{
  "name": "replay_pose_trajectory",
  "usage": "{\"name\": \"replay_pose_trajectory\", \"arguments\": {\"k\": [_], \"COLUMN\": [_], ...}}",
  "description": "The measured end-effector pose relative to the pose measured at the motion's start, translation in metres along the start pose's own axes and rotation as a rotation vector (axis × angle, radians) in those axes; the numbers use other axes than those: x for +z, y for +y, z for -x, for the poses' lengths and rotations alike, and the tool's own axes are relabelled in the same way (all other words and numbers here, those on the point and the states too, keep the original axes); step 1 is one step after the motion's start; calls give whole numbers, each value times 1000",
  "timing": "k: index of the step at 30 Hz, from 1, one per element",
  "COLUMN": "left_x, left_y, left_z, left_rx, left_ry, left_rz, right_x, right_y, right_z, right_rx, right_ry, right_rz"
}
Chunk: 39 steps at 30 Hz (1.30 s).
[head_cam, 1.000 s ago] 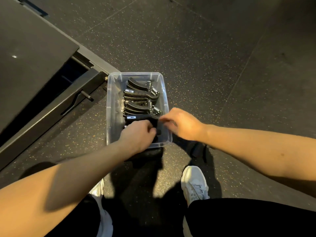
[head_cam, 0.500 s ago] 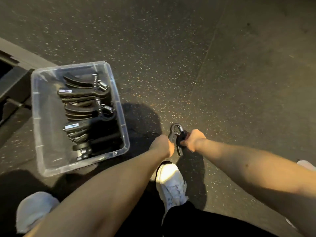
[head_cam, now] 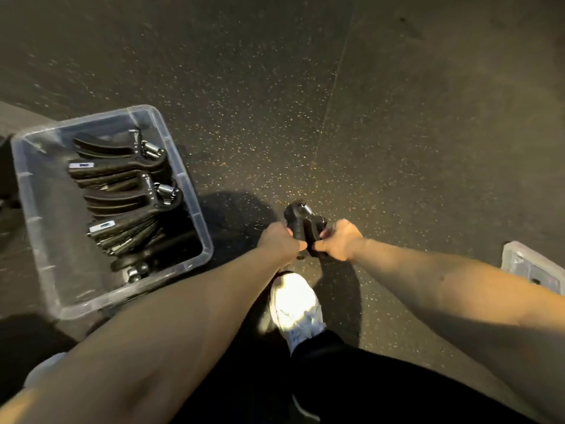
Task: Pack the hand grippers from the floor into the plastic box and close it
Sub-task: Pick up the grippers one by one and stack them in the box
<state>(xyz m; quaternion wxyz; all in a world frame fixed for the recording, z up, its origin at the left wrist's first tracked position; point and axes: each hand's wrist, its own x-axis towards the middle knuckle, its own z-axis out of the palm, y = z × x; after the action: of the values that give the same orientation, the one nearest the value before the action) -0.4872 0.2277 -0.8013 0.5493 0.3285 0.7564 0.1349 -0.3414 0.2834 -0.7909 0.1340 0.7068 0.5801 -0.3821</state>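
Hand gripper point(head_cam: 304, 228) clamped between left hand point(head_cam: 279, 244) and right hand point(head_cam: 341, 240); long axis points away, coil end farthest; handles mostly hidden.

The person wears a white lace-up sneaker point(head_cam: 295, 307) on the foot near the middle, its toe brightly lit. Black trousers point(head_cam: 367, 387) cover the leg above it, with a thin pale curved mark point(head_cam: 301, 408) low on the cloth. A second pale shoe point(head_cam: 46, 370) shows in shadow at the near left. The left hand point(head_cam: 279, 243) and right hand point(head_cam: 339, 241) are bare, as are the left forearm point(head_cam: 183, 325) and right forearm point(head_cam: 443, 286).
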Motion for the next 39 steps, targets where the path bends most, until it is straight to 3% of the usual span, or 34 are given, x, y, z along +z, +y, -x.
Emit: {"name": "replay_pose_trajectory", "arguments": {"k": [7,13,18,22,27,33,39], "left_x": [-76,-177,-260,-310,-333,-335,-309], "left_y": [17,-4,-23,-24,-33,-78,-139], "left_z": [79,133,164,185,196,179,168], "left_rx": [116,294,404,492,535,562,597], "left_ry": [-26,83,121,109,130,200,303], "left_rz": [228,156,-172,-518,-748,-714,-670], "right_x": [-37,-36,-25,-24,-9,11,39], "right_y": [-50,-128,-179,-212,-235,-239,-224], "right_z": [67,130,171,186,191,182,171], "right_rx": [-280,-500,-619,-687,-814,-984,-1092], "right_ry": [12,11,26,332,356,331,260], "right_rz": [-14,-18,-8,64,109,382,454]}}
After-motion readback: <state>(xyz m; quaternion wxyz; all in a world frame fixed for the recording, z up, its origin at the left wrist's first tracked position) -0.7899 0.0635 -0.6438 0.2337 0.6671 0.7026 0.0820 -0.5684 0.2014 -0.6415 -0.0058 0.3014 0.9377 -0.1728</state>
